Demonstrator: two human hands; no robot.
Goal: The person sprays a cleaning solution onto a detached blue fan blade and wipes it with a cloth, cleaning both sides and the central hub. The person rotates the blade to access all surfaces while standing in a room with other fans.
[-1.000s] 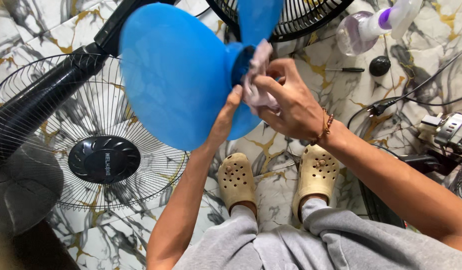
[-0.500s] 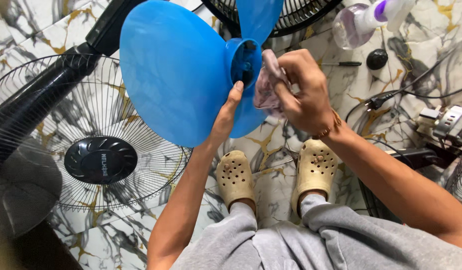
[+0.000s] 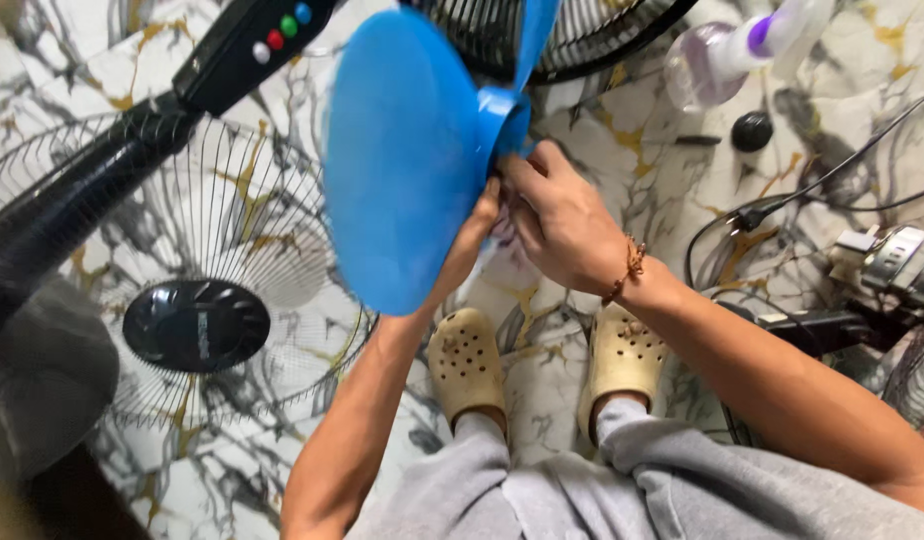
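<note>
A blue plastic fan blade (image 3: 407, 160) is held up in front of me, turned nearly edge-on. My left hand (image 3: 474, 235) grips it from below, near the hub. Against the hub presses my right hand (image 3: 554, 220); the pale cloth it held a moment ago is almost wholly hidden under the fingers. A beaded bracelet sits on my right wrist. Below are my two beige clogs (image 3: 466, 362) and grey trouser legs.
A round wire fan guard (image 3: 197, 325) with a black centre cap lies on the marble floor at left, beside a black fan stand (image 3: 102, 170) with coloured buttons. Another guard (image 3: 582, 30) lies at the top. At right: a spray bottle (image 3: 727, 50), black knob (image 3: 752, 130), screwdriver, cable with plug (image 3: 757, 212), motor (image 3: 897, 262).
The blade has rotated to nearly edge-on and shifted right. My right hand has moved in onto the hub, covering the cloth. The view has shifted slightly.
</note>
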